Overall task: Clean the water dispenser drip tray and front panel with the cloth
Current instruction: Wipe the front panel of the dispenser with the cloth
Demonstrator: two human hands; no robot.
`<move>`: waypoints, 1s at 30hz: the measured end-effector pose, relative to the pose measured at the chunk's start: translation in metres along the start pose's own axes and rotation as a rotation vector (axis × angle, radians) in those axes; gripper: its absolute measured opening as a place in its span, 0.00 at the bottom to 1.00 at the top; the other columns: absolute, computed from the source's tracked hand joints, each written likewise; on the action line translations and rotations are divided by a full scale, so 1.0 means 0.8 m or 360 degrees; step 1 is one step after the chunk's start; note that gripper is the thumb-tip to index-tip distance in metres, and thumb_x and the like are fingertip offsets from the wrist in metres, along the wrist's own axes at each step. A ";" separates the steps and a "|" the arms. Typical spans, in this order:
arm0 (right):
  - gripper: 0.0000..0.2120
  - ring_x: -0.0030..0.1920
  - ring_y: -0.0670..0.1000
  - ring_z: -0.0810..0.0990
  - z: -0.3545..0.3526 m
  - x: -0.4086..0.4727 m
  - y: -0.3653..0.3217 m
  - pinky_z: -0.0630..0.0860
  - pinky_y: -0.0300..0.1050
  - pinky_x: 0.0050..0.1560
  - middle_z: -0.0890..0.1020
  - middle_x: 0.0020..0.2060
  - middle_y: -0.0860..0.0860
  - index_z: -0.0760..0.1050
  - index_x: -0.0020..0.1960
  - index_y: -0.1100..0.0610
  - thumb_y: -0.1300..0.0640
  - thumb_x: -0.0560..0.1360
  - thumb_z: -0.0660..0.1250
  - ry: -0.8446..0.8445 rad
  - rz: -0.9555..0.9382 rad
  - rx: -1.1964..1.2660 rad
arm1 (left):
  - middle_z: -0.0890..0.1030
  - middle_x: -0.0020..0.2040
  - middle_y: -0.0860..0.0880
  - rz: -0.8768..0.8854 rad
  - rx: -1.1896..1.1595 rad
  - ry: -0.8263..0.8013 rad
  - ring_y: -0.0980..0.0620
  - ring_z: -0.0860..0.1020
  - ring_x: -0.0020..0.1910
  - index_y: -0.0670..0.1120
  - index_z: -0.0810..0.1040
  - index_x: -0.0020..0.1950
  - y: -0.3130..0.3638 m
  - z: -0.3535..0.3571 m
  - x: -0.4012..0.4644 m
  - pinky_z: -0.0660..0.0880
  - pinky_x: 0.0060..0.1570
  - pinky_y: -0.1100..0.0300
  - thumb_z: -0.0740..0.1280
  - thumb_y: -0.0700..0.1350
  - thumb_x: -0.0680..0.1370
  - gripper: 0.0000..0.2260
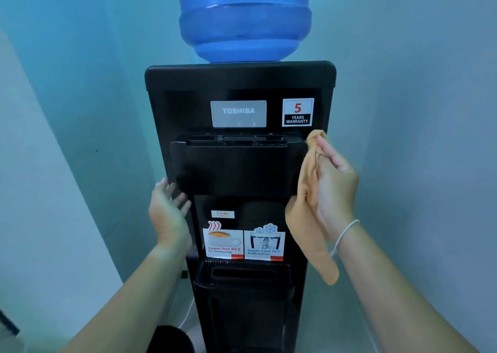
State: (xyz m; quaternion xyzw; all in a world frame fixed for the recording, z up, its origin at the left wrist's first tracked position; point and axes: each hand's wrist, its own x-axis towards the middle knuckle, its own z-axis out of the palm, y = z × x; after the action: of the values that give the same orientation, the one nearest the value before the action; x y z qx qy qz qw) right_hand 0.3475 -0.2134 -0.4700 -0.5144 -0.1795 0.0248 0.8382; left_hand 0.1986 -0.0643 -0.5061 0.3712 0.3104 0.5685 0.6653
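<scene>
Though draped, cloth (pixel 309 213) under fingers (pixel 326 151)

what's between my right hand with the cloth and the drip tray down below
In the head view, the right hand holds the cloth beside the tap housing; only its hanging end and black panel lie above the drip tray.

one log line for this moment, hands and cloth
right hand: holds cloth at dispenser right edge | left hand: open, at left edge | drip tray: untouched

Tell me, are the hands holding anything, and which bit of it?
The right hand grips the soft orange cloth by its upper part; the rest hangs down. The left hand holds nothing.
</scene>
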 end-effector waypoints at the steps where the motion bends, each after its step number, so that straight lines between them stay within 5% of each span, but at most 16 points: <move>1: 0.17 0.50 0.37 0.78 0.001 0.000 -0.004 0.72 0.35 0.58 0.81 0.51 0.41 0.81 0.53 0.49 0.65 0.77 0.59 -0.0039 -0.0007 -0.0050 | 0.74 0.61 0.49 0.0020 0.0032 -0.0048 0.48 0.75 0.57 0.47 0.71 0.67 0.006 0.001 0.000 0.71 0.59 0.55 0.52 0.49 0.81 0.17; 6: 0.20 0.61 0.35 0.71 -0.006 -0.022 0.005 0.66 0.20 0.55 0.71 0.62 0.34 0.69 0.67 0.43 0.58 0.79 0.57 -0.0311 -0.0045 -0.0313 | 0.77 0.58 0.49 0.0126 0.0181 -0.0257 0.51 0.75 0.58 0.45 0.73 0.65 0.018 0.005 -0.003 0.69 0.61 0.58 0.48 0.47 0.82 0.18; 10: 0.20 0.66 0.37 0.67 -0.020 -0.049 0.038 0.62 0.33 0.65 0.68 0.68 0.36 0.64 0.69 0.40 0.56 0.80 0.55 -0.0350 0.0019 -0.0332 | 0.76 0.60 0.51 0.0148 0.0219 -0.0313 0.54 0.73 0.61 0.43 0.71 0.69 0.017 -0.001 -0.003 0.66 0.66 0.59 0.47 0.48 0.83 0.20; 17: 0.18 0.63 0.37 0.70 0.003 -0.018 -0.001 0.61 0.30 0.66 0.74 0.64 0.41 0.70 0.67 0.46 0.58 0.80 0.56 -0.0313 -0.0220 -0.0422 | 0.78 0.57 0.51 0.0084 0.0218 -0.0365 0.52 0.75 0.59 0.43 0.74 0.66 0.023 -0.007 0.004 0.66 0.66 0.59 0.47 0.50 0.83 0.22; 21: 0.18 0.51 0.30 0.74 0.014 -0.004 -0.018 0.63 0.16 0.50 0.77 0.57 0.41 0.75 0.63 0.49 0.64 0.79 0.55 -0.0343 -0.0359 -0.0626 | 0.78 0.56 0.50 0.0068 0.0229 -0.0330 0.52 0.75 0.59 0.42 0.74 0.65 0.026 -0.008 0.010 0.66 0.67 0.58 0.48 0.51 0.82 0.22; 30: 0.21 0.60 0.50 0.73 0.034 0.008 -0.059 0.68 0.30 0.50 0.78 0.61 0.50 0.78 0.61 0.54 0.68 0.78 0.52 -0.0538 -0.0549 -0.1331 | 0.79 0.52 0.50 0.0014 0.0216 -0.0325 0.54 0.77 0.52 0.42 0.75 0.64 0.031 -0.008 0.010 0.68 0.59 0.61 0.48 0.51 0.82 0.22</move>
State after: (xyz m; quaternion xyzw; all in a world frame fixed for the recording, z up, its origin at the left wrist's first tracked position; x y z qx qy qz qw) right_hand 0.3378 -0.2112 -0.4164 -0.7587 -0.3906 -0.1056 0.5106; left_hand 0.1813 -0.0532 -0.4883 0.4728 0.2772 0.5084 0.6642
